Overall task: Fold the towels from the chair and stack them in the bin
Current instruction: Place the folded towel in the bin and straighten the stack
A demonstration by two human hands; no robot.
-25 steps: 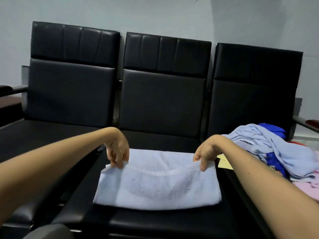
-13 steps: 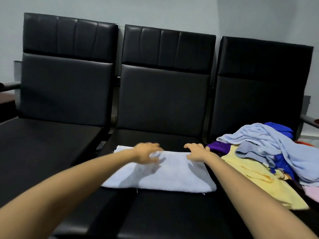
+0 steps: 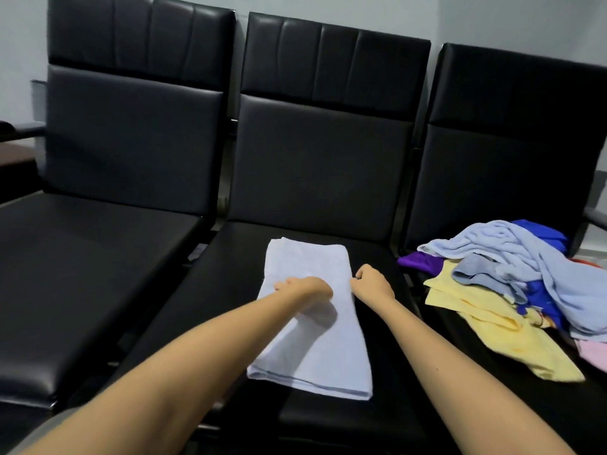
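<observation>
Folded narrower than before, the pale blue terry towel (image 3: 315,339) lies as a long slab on the black padded seat (image 3: 230,290). Left hand (image 3: 305,285) presses it, fingers straight. Right hand (image 3: 372,284) curls at its right edge, grip unclear. Further right, a rumpled pile (image 3: 512,254) of towels.

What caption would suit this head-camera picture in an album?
Left hand rests on a folded blue towel on the middle seat, right hand at its edge; unfolded towels piled alongside.

1 head view looks forward-down, close over 3 chairs (image 3: 315,165).
</observation>
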